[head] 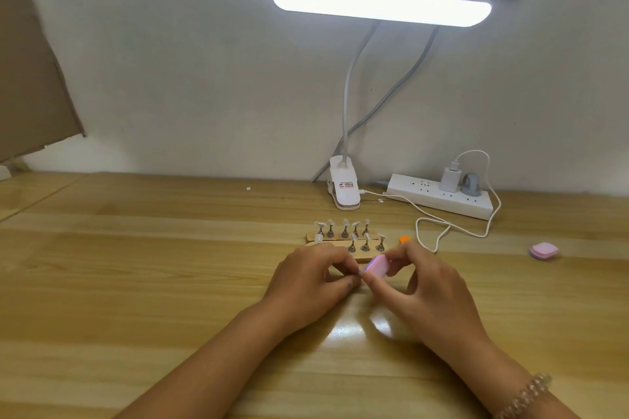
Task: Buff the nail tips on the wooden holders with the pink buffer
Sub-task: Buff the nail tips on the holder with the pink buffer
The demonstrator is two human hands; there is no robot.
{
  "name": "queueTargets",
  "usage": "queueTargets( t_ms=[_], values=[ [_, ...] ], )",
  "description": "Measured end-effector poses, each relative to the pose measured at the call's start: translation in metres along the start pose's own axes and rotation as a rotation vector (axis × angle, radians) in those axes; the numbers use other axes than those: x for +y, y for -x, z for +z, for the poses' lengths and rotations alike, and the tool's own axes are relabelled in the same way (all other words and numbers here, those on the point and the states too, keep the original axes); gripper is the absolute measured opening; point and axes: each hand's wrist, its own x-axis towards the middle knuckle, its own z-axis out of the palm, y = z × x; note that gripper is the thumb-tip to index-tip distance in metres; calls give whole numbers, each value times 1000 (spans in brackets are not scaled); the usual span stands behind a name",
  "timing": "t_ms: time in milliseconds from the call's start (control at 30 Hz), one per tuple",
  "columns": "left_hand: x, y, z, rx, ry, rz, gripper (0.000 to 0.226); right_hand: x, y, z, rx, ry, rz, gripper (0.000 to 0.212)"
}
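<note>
The right hand [429, 286] is pinching the pink buffer [376, 265] between curled fingers and thumb and angling its flat face toward the left hand [308, 277]. The left hand's fingertips are closing tightly on a small piece, apparently a single nail tip, mostly hidden, probably to brace it against the rubbing. Both hands are working just on the near side of the wooden holders [360, 259], where the other nail tips [345, 222] are standing on pegs under the lamp [381, 3], keeping them lit and within reach on the surface [170, 282].

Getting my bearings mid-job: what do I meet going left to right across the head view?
cardboard sheet → left hand → pink buffer → right hand → spare pink block
</note>
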Motion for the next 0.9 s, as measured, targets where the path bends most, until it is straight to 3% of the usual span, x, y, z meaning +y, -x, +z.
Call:
queueTargets(
  t_ms=[67, 200, 367, 500, 633, 800, 900],
  values=[
    [0, 0, 0, -1, -1, 2, 7, 0, 1, 0, 5, 35, -8, 28],
    [0, 1, -1, -12, 15, 1, 5, -5, 6, 3, -143, 84, -110, 30],
    [1, 0, 0, -5, -7, -1, 9, -1, 1, 1, -19, 27, -11, 25],
    [1, 0, 0, -7, 14, -5, 9, -5, 5, 2, -131, 22, -67, 31],
    [2, -1, -1, -10, -4, 5, 16, -4, 2, 1, -51, 24, -27, 26],
    [1, 0, 0, -4, 22, 13, 9, -7, 6, 1, -114, 12, -92, 29],
    [1, 0, 0, 63, 41, 35, 13, -4, 4, -1, -21, -64, -34, 29]
  ],
)
